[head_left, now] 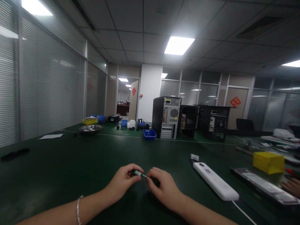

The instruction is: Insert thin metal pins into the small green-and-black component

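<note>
Small dark component (137, 172), green-tinted, is pinched in the curled fingertips of the left hand (123, 182) just above the near middle of the green table (70, 162). Its long axis is laid roughly left to right, a thin pale tip pointed at the right hand (164, 187), which is closed around a dark tool (154, 180) held almost touching that tip. A white power strip (215, 181) is seen to the right, a yellow box (268, 162) beyond it, computer towers (166, 117) far behind.
</note>
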`<state>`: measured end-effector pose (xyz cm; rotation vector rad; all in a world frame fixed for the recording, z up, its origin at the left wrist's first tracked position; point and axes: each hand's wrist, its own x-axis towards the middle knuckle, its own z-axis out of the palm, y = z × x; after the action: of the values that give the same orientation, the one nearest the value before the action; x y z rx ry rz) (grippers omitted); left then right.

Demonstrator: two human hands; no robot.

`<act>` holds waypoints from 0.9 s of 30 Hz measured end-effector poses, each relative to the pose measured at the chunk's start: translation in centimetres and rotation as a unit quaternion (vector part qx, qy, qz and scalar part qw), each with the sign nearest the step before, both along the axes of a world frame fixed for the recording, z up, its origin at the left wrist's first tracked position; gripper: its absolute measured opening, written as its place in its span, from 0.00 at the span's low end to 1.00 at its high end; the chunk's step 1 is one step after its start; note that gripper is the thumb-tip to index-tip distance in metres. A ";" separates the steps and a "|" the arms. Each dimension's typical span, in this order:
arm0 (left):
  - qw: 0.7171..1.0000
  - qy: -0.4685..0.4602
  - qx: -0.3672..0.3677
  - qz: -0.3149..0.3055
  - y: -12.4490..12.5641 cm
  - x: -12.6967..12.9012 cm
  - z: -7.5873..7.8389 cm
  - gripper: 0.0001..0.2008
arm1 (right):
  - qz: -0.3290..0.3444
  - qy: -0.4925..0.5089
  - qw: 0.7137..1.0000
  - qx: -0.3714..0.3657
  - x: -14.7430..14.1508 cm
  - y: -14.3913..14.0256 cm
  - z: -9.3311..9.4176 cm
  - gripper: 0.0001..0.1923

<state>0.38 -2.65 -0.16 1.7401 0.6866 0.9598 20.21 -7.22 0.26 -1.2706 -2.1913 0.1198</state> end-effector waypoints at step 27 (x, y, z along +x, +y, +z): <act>0.998 -0.048 -0.022 -0.027 0.3 0.0 -0.6 0.10 | 0.087 0.076 0.992 -0.050 -0.4 0.2 0.0 0.09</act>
<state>0.42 -2.37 -0.78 1.6547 0.5907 0.9781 19.85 -6.98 0.29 -1.0828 -2.1840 0.3876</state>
